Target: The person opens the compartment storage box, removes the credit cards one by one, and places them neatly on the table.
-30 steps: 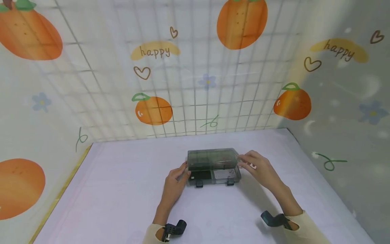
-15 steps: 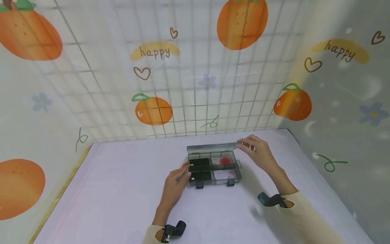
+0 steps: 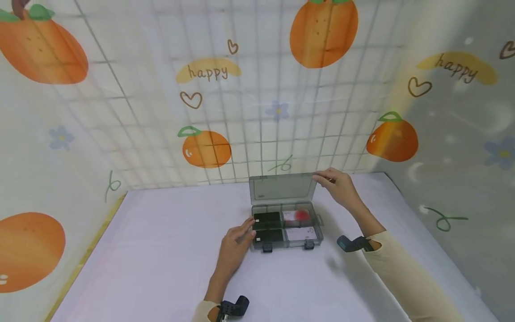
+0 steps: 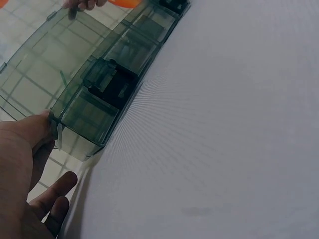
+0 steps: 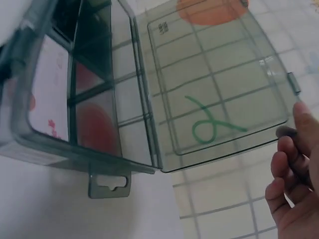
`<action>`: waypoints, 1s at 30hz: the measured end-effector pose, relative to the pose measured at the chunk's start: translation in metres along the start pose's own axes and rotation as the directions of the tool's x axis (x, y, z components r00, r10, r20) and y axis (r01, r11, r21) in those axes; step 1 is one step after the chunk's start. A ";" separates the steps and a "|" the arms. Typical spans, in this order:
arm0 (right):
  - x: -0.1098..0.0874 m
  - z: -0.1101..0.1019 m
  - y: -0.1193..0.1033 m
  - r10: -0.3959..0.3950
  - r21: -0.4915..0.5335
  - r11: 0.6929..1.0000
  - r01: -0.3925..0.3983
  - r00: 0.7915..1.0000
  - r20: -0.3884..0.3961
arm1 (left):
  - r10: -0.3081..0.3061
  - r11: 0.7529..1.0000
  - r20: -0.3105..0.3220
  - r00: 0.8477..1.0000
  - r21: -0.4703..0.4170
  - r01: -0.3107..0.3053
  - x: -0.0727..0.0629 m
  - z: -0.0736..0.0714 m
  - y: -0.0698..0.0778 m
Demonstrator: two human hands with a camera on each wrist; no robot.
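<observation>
A smoky see-through plastic storage box [image 3: 297, 244] stands on the table with its hinged lid [image 3: 283, 188] raised almost upright. Two left compartments hold flat black pieces [image 3: 268, 235]. On the right lie pale printed cards [image 3: 301, 233], the rear one with a red round patch. My right hand [image 3: 339, 185] pinches the lid's upper right corner between thumb and fingers, as the right wrist view shows. My left hand [image 3: 235, 241] rests fingertips against the box's left side. In the left wrist view, a digit touches the box corner while the other fingers [image 4: 62, 189] hang loose.
Two dark latches [image 3: 309, 245] are on the box's front, and a hanging tab [image 5: 109, 191] sticks out from its right side. The white tabletop [image 3: 169, 259] ends at a patterned cloth wall [image 3: 153, 147] close behind the lid.
My right hand has swung the lid up and back from lying low over the box, uncovering the compartments. The left hand has stayed at the left side.
</observation>
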State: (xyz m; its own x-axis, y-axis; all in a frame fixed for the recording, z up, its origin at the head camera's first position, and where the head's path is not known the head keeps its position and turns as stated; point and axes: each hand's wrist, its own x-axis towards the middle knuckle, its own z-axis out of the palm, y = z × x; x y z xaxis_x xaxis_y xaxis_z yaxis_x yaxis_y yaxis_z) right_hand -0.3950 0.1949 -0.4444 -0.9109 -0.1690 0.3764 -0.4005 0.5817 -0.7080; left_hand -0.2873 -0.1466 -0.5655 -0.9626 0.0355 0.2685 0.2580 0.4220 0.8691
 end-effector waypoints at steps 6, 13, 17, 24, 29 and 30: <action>0.015 0.007 0.013 0.050 -0.022 0.999 -0.050 0.998 0.039 | -0.004 1.000 0.003 1.000 -0.002 0.004 -0.001 0.004 -0.001; 0.024 0.014 0.021 0.127 0.042 0.991 -0.130 0.989 0.075 | -0.001 1.000 -0.002 1.000 0.023 0.001 0.000 0.002 -0.002; 0.029 0.021 0.027 0.177 0.040 0.983 -0.181 0.980 0.090 | -0.001 1.000 -0.003 1.000 0.028 0.001 0.000 0.001 -0.002; 0.038 0.030 0.033 0.237 0.002 0.971 -0.239 0.965 0.111 | 0.004 1.000 -0.004 1.000 0.023 -0.004 -0.001 0.000 0.002; 0.041 0.036 0.041 0.270 0.003 0.962 -0.273 0.953 0.136 | 0.009 1.000 -0.012 1.000 0.016 -0.008 -0.001 0.000 0.003; 0.041 0.037 0.042 0.269 0.001 0.962 -0.272 0.953 0.141 | 0.008 1.000 -0.011 1.000 0.015 -0.008 -0.002 0.001 0.003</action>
State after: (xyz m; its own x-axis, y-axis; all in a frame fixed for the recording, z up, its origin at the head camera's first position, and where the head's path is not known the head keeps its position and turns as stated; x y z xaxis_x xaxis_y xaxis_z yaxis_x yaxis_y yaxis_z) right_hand -0.4532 0.1834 -0.4809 -0.9896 -0.1167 0.0839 -0.1378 0.6053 -0.7840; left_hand -0.2847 -0.1447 -0.5640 -0.9595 0.0294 0.2801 0.2645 0.4357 0.8604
